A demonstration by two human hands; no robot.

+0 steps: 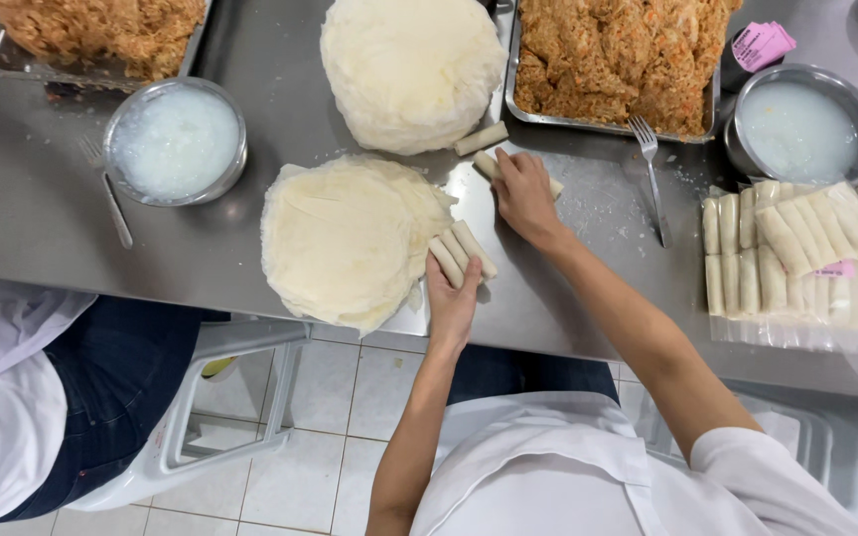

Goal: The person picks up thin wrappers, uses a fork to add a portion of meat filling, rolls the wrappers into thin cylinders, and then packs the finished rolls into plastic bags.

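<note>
Left hand (452,298): reaching up from the table edge, fingers cupping three finished rolls (462,253) from below, loosely closed around their near ends; the rolls are lying side by side, touching, long axes running diagonally from upper left to lower right, partly overlapping the right rim of the nearer wrapper stack (345,238). Right hand (525,194): lying palm down over a single roll (495,166), fingers curled over it and pressing it to the steel table (568,288); this roll is also lying diagonally, its pale ends showing on either side of the hand. One more loose roll (481,138) is resting just beyond, near the foot of the taller wrapper stack (411,69), tilting the opposite way. Farther right, a fork (651,174) is lying with tines pointing away, beside a metal tray of shredded orange-brown filling (613,60). A steel bowl of cloudy white paste (798,129) is sitting past the tray, with a pink paper slip (762,45) above it. At the right edge, rows of finished rolls on clear plastic (796,248) are standing well apart from both hands. On the left, a second bowl of paste (175,141), a second fork (106,194) and another filling tray (101,35) are sitting before another person in a white top and jeans (42,397).
</note>
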